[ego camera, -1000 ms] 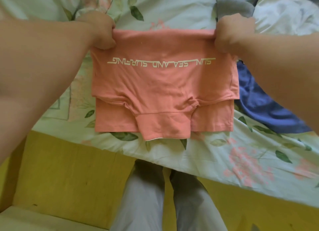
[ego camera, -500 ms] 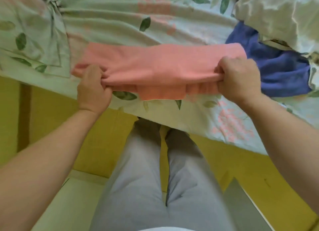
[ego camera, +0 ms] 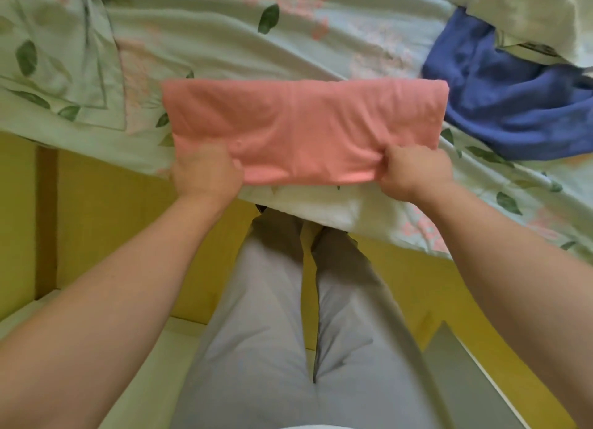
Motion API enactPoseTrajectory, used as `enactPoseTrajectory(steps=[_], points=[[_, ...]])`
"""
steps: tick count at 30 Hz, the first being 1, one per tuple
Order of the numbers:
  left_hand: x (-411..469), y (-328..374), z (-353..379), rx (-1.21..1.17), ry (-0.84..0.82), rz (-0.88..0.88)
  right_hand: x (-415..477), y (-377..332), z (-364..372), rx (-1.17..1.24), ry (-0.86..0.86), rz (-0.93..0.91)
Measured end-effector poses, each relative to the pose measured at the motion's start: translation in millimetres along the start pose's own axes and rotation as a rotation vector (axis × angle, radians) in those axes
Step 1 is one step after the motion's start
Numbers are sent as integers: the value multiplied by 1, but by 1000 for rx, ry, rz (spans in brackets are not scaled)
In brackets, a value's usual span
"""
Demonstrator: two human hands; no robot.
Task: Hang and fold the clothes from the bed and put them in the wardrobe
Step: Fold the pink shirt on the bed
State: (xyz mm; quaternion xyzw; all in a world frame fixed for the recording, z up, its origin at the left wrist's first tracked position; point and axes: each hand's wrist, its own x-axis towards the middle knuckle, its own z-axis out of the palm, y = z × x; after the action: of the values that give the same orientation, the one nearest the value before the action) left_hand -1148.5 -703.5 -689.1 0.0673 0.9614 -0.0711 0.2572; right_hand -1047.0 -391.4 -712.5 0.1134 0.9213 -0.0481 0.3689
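Note:
A salmon-pink T-shirt [ego camera: 305,124] lies folded into a wide rectangle on the floral bed sheet [ego camera: 224,37], close to the bed's front edge. My left hand [ego camera: 205,172] grips its near left corner with curled fingers. At the near right corner my right hand [ego camera: 414,172] pinches the bunched fabric. The shirt's printed text is hidden inside the fold.
A blue garment [ego camera: 513,108] lies crumpled just right of the pink shirt, partly under a pale cloth [ego camera: 529,18] at the top right. The yellow bed frame [ego camera: 106,220] runs below the sheet. My legs in grey trousers [ego camera: 298,316] stand against it.
The shirt was held up spread open, then laid down and folded over toward me. Both hands came down to its near corners, and its print and hem are now tucked out of sight.

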Motion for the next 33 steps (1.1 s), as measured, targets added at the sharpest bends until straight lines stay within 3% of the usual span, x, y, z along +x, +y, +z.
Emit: enactPoseTrajectory(steps=[3, 6, 11, 13, 16, 21, 25, 29, 33], points=[[17, 25, -25, -260, 199, 163, 10, -24, -31, 110, 326, 18], [42, 51, -32, -437, 175, 325, 29, -51, -50, 273, 462, -11], [92, 57, -13, -136, -10, 389, 73, -59, -54, 224, 167, -15], [112, 41, -15, -140, -81, 408, 86, -51, -59, 171, 104, -3], [135, 16, -32, -198, -329, 385, 102, -39, -75, 97, -60, -31], [147, 8, -56, 134, -571, 419, 116, -22, -96, -125, -280, -84], [139, 7, -65, 207, -531, 477, 115, -12, -96, -267, -361, -85], [122, -2, -98, 137, -479, 494, 104, -3, -125, -291, -356, -119], [114, -17, -148, 157, -163, 578, 85, 11, -189, -170, -201, -111]])
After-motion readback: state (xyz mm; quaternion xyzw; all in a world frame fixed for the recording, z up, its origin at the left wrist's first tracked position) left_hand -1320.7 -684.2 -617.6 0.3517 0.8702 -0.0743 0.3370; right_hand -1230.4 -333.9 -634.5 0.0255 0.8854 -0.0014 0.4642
